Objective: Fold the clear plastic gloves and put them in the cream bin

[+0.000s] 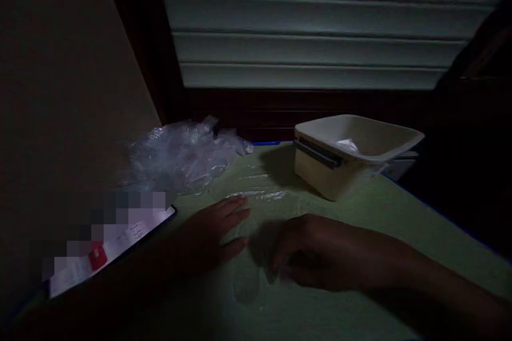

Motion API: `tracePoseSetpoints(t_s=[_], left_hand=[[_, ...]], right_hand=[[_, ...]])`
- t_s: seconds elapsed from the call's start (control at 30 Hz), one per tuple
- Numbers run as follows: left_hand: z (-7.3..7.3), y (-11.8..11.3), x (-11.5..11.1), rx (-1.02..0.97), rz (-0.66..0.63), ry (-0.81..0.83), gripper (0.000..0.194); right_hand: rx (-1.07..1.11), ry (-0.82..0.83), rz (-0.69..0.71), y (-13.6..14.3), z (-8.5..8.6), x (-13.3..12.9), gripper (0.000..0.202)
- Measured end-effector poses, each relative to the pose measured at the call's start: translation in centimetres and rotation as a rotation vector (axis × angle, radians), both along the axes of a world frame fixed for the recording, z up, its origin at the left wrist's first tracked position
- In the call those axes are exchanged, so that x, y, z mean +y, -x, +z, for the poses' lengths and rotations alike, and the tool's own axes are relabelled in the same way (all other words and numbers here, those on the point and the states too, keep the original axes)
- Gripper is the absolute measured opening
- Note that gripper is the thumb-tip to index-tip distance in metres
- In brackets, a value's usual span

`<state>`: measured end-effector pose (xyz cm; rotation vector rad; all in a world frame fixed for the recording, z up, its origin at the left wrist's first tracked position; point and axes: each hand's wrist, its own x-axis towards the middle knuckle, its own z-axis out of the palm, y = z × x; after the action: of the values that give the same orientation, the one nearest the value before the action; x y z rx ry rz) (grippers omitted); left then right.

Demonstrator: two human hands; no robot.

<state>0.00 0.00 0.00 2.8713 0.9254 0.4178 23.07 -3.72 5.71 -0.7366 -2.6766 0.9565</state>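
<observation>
A thin, clear plastic film (256,194) lies spread over the green tabletop, its edges hard to make out in the dim light. Flat on its left side rests my left hand (216,229), open, with the fingers apart and pointing right. Just right of it, my right hand (320,250) is closed, its thumb and fingertips pinched low over the film. A faint translucent bit shows at those fingertips and looks like part of the film. The palm side of my right hand is hidden.
Crumpled clear plastic (184,157) is heaped at the back left. A cream tub (320,176) with a dark side latch stands at the back right, some clear plastic inside. A lit screen device (124,242) lies at the left edge. Behind the green table (400,224) is a slatted shutter (312,48).
</observation>
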Motion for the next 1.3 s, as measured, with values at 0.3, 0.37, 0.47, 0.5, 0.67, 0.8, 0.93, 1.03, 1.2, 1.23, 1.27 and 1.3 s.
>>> tracePoseSetpoints(t_s=[0.3,0.37,0.47,0.5,0.67,0.8,0.93,1.03,1.2,1.23,1.27,1.3], left_hand=[[-0.2,0.1,-0.2,-0.036,-0.010,-0.008,0.044],[0.0,0.0,-0.2,-0.037,-0.016,0.001,0.044],[0.2,0.0,-0.3,-0.027,-0.008,0.030,0.045],[0.2,0.0,-0.3,-0.024,0.000,0.038,0.045],[0.4,0.1,-0.4,-0.011,0.005,0.055,0.046],[0.5,0.0,-0.4,-0.001,0.004,0.051,0.047],[0.5,0.0,-0.3,0.019,0.015,0.062,0.050],[0.6,0.0,-0.4,0.012,0.033,0.076,0.053],[0.9,-0.1,-0.4,-0.032,0.046,0.126,0.047],[0.8,0.0,-0.4,-0.046,0.046,0.134,0.045],[0.8,0.0,-0.3,-0.060,0.044,0.138,0.043],[0.6,0.1,-0.3,-0.075,0.042,0.136,0.041]], right_hand=[[0.017,0.090,0.032,-1.0,1.3,-0.8,0.007],[-0.006,0.102,0.035,-1.3,1.5,-0.7,0.009],[-0.094,0.153,0.081,-2.0,1.7,-0.6,0.013],[-0.127,0.183,0.114,-2.2,1.7,-0.6,0.015],[-0.092,0.230,0.064,-2.4,1.7,-0.3,0.014],[0.035,0.050,-0.233,-1.6,0.4,0.7,0.014],[-0.107,-0.056,-0.320,-1.2,-1.1,1.5,0.012],[-0.187,-0.028,-0.299,-1.7,-1.5,1.9,0.008],[-0.190,0.067,-0.255,-2.9,-1.5,2.6,0.012],[-0.189,0.073,-0.248,-3.1,-1.5,2.7,0.012],[-0.189,0.076,-0.240,-3.2,-1.5,2.9,0.013],[-0.191,0.078,-0.234,-3.3,-1.4,2.9,0.013]])
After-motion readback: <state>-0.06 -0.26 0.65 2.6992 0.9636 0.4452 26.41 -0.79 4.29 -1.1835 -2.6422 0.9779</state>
